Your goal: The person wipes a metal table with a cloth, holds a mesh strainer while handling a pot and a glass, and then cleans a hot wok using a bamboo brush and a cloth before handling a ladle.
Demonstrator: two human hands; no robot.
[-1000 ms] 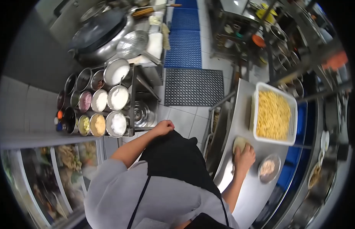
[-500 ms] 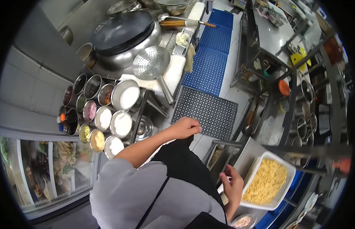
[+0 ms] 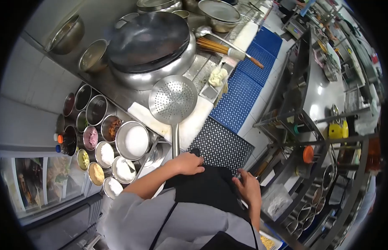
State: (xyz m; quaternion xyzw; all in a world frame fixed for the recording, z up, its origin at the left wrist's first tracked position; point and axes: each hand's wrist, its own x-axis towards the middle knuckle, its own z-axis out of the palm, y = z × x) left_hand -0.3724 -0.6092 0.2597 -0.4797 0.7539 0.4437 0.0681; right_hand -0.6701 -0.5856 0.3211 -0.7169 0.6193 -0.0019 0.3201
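My left hand (image 3: 188,163) is loosely curled in front of the black apron (image 3: 202,189), just below the handle of a perforated metal skimmer (image 3: 173,100); what its fingers hold, if anything, is hidden. My right hand (image 3: 247,187) hangs at the apron's right side with its fingers apart and nothing in it. The skimmer rests on a white cloth (image 3: 198,125) at the stove's edge. Left of my left hand stand metal pots of ingredients, among them a large pot of white powder (image 3: 136,141) and a pot of yellow paste (image 3: 96,173).
A black wok (image 3: 148,41) sits on the stove at the upper left. Bamboo sticks (image 3: 212,45) lie beside a ladle. Mats (image 3: 238,98) run along the aisle. A steel shelf rack (image 3: 327,141) stands at the right. People are partly visible far off.
The view has swung toward the stove, and the noodle tray has slid nearly out of sight at the bottom. My right hand has left the cloth on the counter and come beside the apron.
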